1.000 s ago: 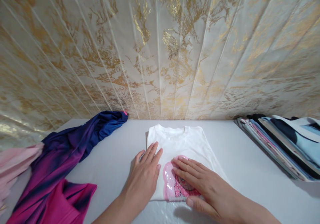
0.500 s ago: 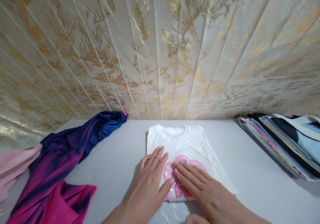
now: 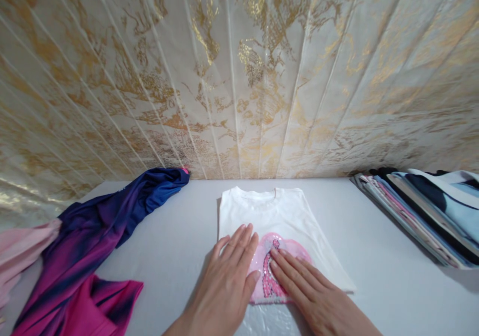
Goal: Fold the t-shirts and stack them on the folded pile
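A white T-shirt (image 3: 258,216) lies folded on the white table in front of me, its neckline toward the wall. On its lower front is a pink print (image 3: 267,276) with sequins. My left hand (image 3: 232,271) rests flat on the shirt's left side, fingers stretched out and thumb at the print's left edge. Lying across the right part of the print is my right hand (image 3: 307,286), with its fingers straight and flat. Both hands touch the cloth without gripping it, and they partly hide the print.
At the left lies a loose navy and magenta garment (image 3: 101,226), beside a pale pink cloth (image 3: 26,256). A stack of folded clothes (image 3: 419,216) stands at the right. The white table (image 3: 168,256) meets a gold-patterned wall covering (image 3: 232,76) at the back.
My right hand has slid a little to the right and toward me, uncovering more of the sequins. The left hand has shifted slightly right. The shirt stays in place.
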Demonstrator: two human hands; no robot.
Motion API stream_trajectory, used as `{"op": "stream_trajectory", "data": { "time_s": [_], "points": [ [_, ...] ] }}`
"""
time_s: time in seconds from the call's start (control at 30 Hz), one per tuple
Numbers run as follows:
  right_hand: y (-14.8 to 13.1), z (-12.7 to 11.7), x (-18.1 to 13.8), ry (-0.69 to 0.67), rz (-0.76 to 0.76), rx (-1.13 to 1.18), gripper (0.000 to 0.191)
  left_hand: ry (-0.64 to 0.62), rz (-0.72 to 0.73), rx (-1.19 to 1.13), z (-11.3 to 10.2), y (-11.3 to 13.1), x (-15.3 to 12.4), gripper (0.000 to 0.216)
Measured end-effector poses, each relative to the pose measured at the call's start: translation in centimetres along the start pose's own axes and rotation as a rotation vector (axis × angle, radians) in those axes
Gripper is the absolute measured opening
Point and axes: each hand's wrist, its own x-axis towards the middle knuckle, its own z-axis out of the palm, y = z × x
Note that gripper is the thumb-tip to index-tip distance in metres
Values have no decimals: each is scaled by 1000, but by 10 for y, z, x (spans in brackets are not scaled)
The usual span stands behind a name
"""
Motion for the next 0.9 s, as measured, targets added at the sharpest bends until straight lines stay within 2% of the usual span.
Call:
{"op": "stream_trajectory", "data": {
  "time_s": [0.13, 0.33, 0.43, 0.57, 0.7, 0.8, 0.9],
  "points": [
    [8, 2, -9, 48, 96, -116, 94, -15, 5, -13, 4, -1, -1, 53],
    [22, -3, -17, 86, 167, -164, 86, -21, -1, -4, 4, -6, -1, 55],
    [20, -3, -19, 88, 196, -161, 84, 21, 1, 17, -2, -5, -1, 58],
    [16, 0, -28, 76, 197, -163, 86, 78, 111, 63, -7, 9, 0, 63],
    [13, 3, -37, 123, 280, -212, 89, 141, 282, 142, 9, 23, -4, 63],
    [10, 5, -38, 124, 241, -223, 93, 155, 269, 195, 26, 25, -8, 58],
    [7, 9, -37, 89, 178, -212, 96, 139, 280, 213, 32, 24, -11, 58]
  ]
}}
